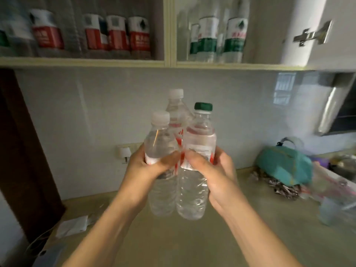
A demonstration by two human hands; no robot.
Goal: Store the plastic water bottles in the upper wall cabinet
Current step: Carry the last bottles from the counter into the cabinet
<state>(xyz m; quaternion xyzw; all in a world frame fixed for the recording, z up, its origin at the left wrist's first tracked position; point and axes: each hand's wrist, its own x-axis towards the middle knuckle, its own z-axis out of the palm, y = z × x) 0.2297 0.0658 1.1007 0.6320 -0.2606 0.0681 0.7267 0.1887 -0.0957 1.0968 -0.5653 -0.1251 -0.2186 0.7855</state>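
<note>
Item: three plastic water bottles, upright and bundled, carried in the air above the worktop (173, 237) and directly below the upper wall cabinet (170, 62). You have a small white-capped bottle (159, 143) on the left of the bundle, a taller white-capped bottle (175, 106) behind, and a green-capped bottle (200, 143) on the right, all touching one another; pressing them together looks like your way of moving three in one trip. Your left hand (148, 166) wraps the small bottle's label band from the outside, thumb laid across its front. Your right hand (215, 174) curls round the green-capped bottle the same way, thumb across the front, so the two thumbs nearly meet in the middle. Neither hand is spread; both grip firmly around the bundle, and the rear bottle seems held only by the squeeze of its neighbours. Inside the cabinet, which stands open above the bundle: red-labelled bottles (117, 33) in the left compartment, green-labelled bottles (233, 39) in the right, with free space beside the green ones, a likely destination. The open cabinet door (317, 31) with its hinge hangs to the right of that compartment. Below the cabinet and right of the bundle, a teal bag (285, 164) lies on the worktop.
</note>
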